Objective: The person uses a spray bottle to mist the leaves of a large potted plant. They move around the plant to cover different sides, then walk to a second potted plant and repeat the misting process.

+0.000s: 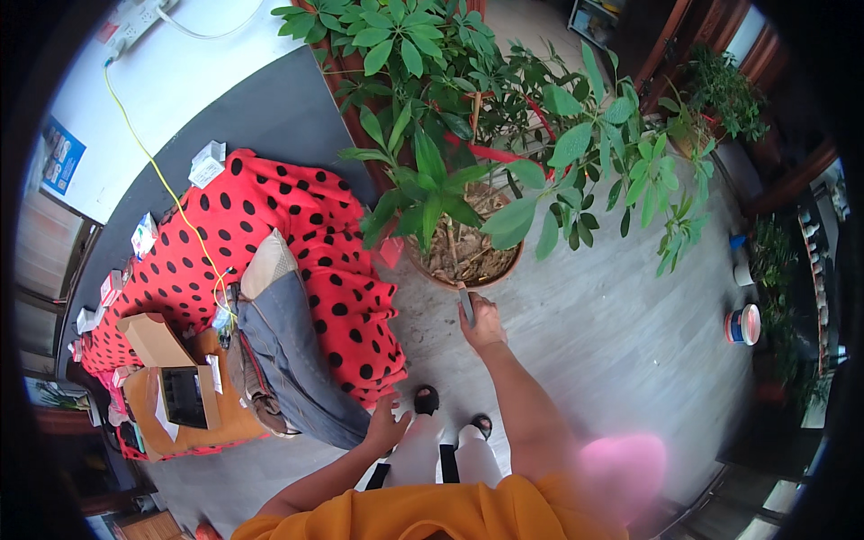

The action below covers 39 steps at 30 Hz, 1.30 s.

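My right hand (484, 324) grips a flat grey tool (466, 307), possibly a small trowel or blade; its far end meets the near rim of a round brown plant pot (507, 275). Dry-looking soil (439, 260) with litter and thin stems fills the pot. Long green leaves (432, 179) spread over its left side, and a leafy branch (584, 135) leans out to the right. Nothing is in my left hand (388, 426), whose fingers are apart beside the lower edge of a red blanket with black dots (347, 324).
The blanket drapes a sofa or bench at left, bearing blue-grey folded fabric (283, 344) and a pale cushion (270, 260). An opened cardboard box (209, 398) rests on a brown board (233, 422). A yellow cable (158, 169) hangs from a power strip (138, 23). A bucket (742, 325) stands right.
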Each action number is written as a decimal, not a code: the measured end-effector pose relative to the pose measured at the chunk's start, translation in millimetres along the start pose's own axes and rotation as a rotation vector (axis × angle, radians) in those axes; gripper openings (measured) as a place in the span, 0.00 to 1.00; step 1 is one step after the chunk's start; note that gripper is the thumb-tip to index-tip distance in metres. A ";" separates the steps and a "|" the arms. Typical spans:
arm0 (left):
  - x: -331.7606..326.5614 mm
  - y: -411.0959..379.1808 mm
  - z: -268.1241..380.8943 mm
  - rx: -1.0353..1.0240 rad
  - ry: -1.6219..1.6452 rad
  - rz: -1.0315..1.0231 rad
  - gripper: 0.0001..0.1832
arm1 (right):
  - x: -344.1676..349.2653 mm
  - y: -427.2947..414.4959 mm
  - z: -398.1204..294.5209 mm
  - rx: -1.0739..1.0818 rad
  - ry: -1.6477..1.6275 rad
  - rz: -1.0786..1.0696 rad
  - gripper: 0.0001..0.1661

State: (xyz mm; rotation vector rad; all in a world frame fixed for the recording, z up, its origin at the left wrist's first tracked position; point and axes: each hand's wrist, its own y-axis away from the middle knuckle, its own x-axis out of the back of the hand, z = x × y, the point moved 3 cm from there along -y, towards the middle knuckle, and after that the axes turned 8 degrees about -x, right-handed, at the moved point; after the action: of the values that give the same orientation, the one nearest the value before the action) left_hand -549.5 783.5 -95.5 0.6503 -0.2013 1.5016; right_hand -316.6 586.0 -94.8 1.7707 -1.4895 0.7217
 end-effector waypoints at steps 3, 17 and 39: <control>-2.5 -17.1 -9.3 -0.086 -0.010 0.035 0.29 | -18.9 -1.5 19.3 0.104 -0.069 0.163 0.20; 68.0 -209.9 -59.0 -0.554 -0.323 0.650 0.22 | -36.2 -65.7 83.6 0.172 -0.316 0.403 0.11; 92.8 -242.5 -140.7 -0.564 -0.203 0.857 0.12 | -59.4 -109.0 106.1 0.475 -0.411 0.325 0.14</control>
State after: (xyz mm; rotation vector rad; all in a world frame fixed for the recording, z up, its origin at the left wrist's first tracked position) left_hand -345.7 950.1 -229.5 0.2454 -1.1272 2.0518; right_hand -222.7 546.0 -222.3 2.1474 -2.0420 0.9792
